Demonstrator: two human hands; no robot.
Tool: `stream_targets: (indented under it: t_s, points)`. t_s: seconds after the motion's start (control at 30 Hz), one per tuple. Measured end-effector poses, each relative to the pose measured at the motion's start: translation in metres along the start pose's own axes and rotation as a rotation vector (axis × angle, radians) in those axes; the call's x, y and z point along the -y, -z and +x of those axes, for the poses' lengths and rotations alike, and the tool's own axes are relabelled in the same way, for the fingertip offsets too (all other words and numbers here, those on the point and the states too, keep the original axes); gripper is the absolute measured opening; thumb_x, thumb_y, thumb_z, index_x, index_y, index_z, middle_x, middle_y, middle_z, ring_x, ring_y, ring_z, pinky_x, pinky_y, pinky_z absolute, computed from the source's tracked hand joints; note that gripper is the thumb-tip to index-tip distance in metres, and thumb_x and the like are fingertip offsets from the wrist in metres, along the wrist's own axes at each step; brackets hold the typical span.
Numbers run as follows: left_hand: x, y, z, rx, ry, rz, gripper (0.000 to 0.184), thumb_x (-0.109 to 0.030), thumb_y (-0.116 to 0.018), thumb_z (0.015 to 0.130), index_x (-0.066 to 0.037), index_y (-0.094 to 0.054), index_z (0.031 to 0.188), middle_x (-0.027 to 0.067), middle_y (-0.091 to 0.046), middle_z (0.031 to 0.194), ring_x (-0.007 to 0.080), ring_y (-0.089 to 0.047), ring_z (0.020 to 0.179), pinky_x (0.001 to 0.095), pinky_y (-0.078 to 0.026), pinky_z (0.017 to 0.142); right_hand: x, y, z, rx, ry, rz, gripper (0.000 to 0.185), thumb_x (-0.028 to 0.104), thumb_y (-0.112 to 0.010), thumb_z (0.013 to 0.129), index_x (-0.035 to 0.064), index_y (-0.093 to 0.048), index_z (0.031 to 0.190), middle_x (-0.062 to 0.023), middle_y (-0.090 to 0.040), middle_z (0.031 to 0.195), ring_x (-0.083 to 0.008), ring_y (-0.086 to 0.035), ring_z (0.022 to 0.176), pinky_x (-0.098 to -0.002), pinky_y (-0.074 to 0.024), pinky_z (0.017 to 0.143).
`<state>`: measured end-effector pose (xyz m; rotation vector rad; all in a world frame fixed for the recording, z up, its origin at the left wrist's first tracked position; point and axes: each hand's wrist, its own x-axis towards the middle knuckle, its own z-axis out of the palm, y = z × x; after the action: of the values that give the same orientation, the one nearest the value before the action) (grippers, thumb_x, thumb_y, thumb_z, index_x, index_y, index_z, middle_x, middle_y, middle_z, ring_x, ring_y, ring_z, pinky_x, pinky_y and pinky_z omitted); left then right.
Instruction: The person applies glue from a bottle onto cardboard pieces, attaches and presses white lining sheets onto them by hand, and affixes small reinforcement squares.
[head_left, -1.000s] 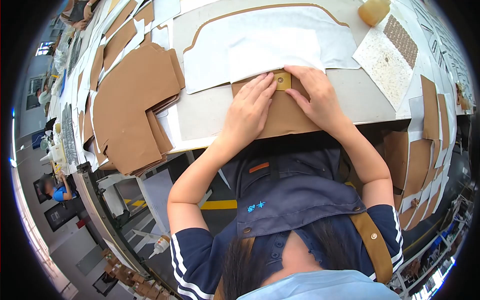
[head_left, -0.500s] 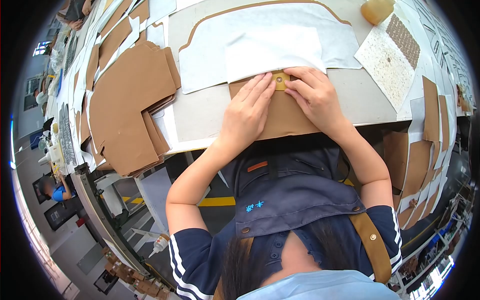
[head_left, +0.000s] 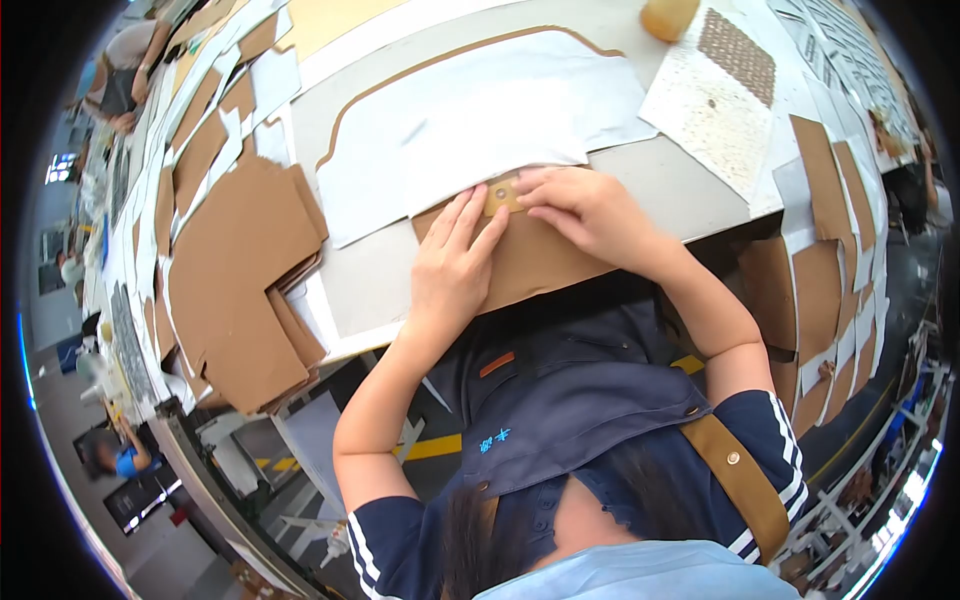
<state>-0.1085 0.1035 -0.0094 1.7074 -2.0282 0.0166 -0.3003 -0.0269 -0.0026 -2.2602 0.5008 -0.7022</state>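
My left hand [head_left: 452, 262] lies with its fingers stretched out on a brown sheet [head_left: 540, 250], its fingertips beside a small yellowish piece [head_left: 502, 197] with a round metal dot. From the right, my right hand [head_left: 585, 212] bends its fingers over the other side of that piece; its thumb and fingertips are close together, and I cannot make out whether they hold anything. A white sheet [head_left: 490, 130] covers the top edge of the brown sheet. Behind lies a large white panel [head_left: 370, 180] with a brown curved edge.
Brown cut pieces [head_left: 235, 280] are stacked at the left. A white board [head_left: 710, 110] with a textured brown patch and a yellowish container [head_left: 668, 18] stand at the upper right. More brown and white sheets [head_left: 820, 290] hang at the right. Other people [head_left: 125, 70] are at the far left.
The view has turned and shifted, so the worktable appears lower and further left. My right hand's fingers have moved over the yellowish piece's upper right. My left hand stays flat beside it.
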Motion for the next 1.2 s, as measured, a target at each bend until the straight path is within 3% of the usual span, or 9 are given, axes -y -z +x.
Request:
stream_targets:
  t_s: [0.1, 0.23, 0.33, 0.63, 0.93, 1.2]
  points:
    - [-0.001, 0.001, -0.001, 0.019, 0.001, 0.019, 0.035, -0.002, -0.068, 0.087, -0.007, -0.071, 0.122, 0.0183, -0.061, 0.139, 0.0352, -0.06, 0.127, 0.0424, -0.052, 0.102, -0.013, 0.036, -0.007, -0.263, -0.172, 0.03, 0.016, 0.004, -0.069, 0.09, 0.0005, -0.072, 0.106, -0.016, -0.073, 0.107, -0.0347, -0.069, 0.104, -0.0403, -0.0547, 0.091]
    - [-0.003, 0.001, -0.001, 0.004, 0.018, -0.003, 0.031, -0.006, -0.069, 0.09, -0.005, -0.071, 0.121, 0.0182, -0.061, 0.139, 0.0351, -0.059, 0.128, 0.0426, -0.051, 0.102, -0.078, 0.108, -0.028, -0.552, -0.252, -0.616, 0.015, 0.005, -0.068, 0.093, 0.0005, -0.073, 0.106, -0.0132, -0.072, 0.11, -0.0286, -0.069, 0.104, -0.0356, -0.0521, 0.092]
    - [-0.002, 0.001, -0.001, -0.013, 0.022, -0.022, 0.029, -0.008, -0.069, 0.091, -0.005, -0.072, 0.12, 0.018, -0.061, 0.138, 0.0351, -0.059, 0.128, 0.0427, -0.051, 0.102, -0.107, 0.141, -0.045, -0.529, -0.419, -0.797, 0.013, 0.008, -0.067, 0.094, 0.0, -0.073, 0.102, -0.0117, -0.071, 0.104, -0.0298, -0.068, 0.097, -0.037, -0.0517, 0.088]
    - [-0.003, 0.002, -0.002, -0.031, 0.027, -0.033, 0.028, -0.007, -0.069, 0.092, -0.005, -0.072, 0.12, 0.0179, -0.062, 0.138, 0.0353, -0.06, 0.128, 0.042, -0.051, 0.102, -0.113, 0.139, -0.044, -0.394, -0.338, -1.037, 0.009, 0.01, -0.068, 0.092, 0.0016, -0.069, 0.088, -0.0111, -0.067, 0.092, -0.031, -0.066, 0.088, -0.0403, -0.0527, 0.077]
    - [-0.003, 0.002, -0.003, -0.037, 0.025, -0.034, 0.029, -0.007, -0.068, 0.092, -0.005, -0.071, 0.121, 0.0175, -0.062, 0.139, 0.0349, -0.059, 0.128, 0.042, -0.051, 0.103, -0.121, 0.151, -0.05, -0.463, -0.322, -0.843, 0.009, 0.012, -0.068, 0.093, 0.0035, -0.068, 0.091, -0.0113, -0.067, 0.089, -0.0316, -0.066, 0.084, -0.0414, -0.0526, 0.075]
    - [-0.003, 0.0, -0.004, -0.05, 0.016, -0.03, 0.029, -0.007, -0.067, 0.093, -0.006, -0.07, 0.122, 0.0164, -0.062, 0.139, 0.0345, -0.058, 0.129, 0.0423, -0.05, 0.104, -0.118, 0.147, -0.045, -0.312, -0.269, -1.077, 0.009, 0.011, -0.069, 0.09, 0.0032, -0.065, 0.089, -0.0101, -0.066, 0.087, -0.0298, -0.067, 0.085, -0.04, -0.0545, 0.075]
